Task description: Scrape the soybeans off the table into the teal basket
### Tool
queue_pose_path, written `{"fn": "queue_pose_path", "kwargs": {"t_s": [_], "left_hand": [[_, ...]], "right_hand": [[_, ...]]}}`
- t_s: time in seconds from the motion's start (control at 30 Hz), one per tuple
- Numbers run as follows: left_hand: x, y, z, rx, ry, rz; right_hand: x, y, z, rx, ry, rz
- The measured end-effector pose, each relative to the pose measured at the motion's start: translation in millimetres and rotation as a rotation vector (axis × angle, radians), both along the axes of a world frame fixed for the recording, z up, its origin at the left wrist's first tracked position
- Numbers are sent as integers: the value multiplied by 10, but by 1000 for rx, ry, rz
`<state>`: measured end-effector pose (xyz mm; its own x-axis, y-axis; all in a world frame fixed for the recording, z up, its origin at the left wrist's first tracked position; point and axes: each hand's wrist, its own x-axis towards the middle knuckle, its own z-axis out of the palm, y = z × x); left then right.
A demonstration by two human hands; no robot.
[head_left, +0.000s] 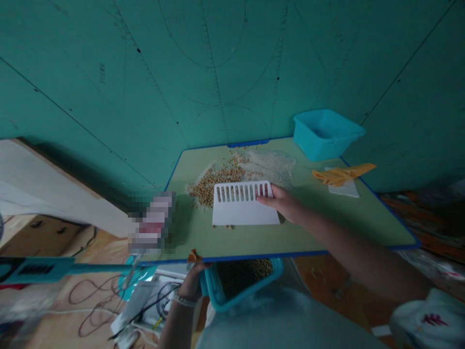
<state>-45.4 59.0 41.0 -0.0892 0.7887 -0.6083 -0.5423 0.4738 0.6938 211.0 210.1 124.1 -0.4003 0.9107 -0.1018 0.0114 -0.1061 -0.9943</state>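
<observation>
A white flat plate with a row of slots (245, 213) stands over the tabletop, gripped near its upper right corner by my right hand (285, 201). Round tan beans (203, 189) lie spread behind the plate, and a patch of fine white grains (274, 165) borders them on the right. A few beans sit along the plate's lower edge. Below the table's front edge, my left hand (194, 283) holds the left side of a turquoise plastic bin (240, 301). Inside that bin are tan beans and a dark mass I cannot make out.
A second turquoise bin (323, 143) stands at the table's back right. Near it an orange cloth-like item (343, 174) lies on a white sheet (345, 190). A blurred-out box (154, 223) is on the left. An orange-brown scrap (194, 255) rests at the front edge. Cables (85, 310) cover the floor.
</observation>
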Motion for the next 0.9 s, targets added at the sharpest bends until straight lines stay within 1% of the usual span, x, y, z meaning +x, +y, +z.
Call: {"fn": "queue_pose_path", "kwargs": {"t_s": [0.17,0.27,0.4,0.47,0.57,0.63,0.8,0.9], "left_hand": [[11,-14,23,9,7,1],[16,-25,44,29,23,11],[11,-23,54,33,7,-26],[10,-18,51,34,-5,-36],[19,-14,41,29,-12,-31],[31,-14,33,26,-14,-21],[48,-13,-1,15,-29,-30],[40,-8,-38,18,-39,-40]], "right_hand": [[-10,-30,46,-28,-31,40],[-4,-46,46,-27,-51,113],[17,-66,44,-24,-64,216],[31,-78,64,-24,-78,296],[60,-94,116,-17,-88,470],[84,-102,150,-12,-88,547],[127,-109,186,8,-98,598],[110,-107,166,-2,-82,592]]}}
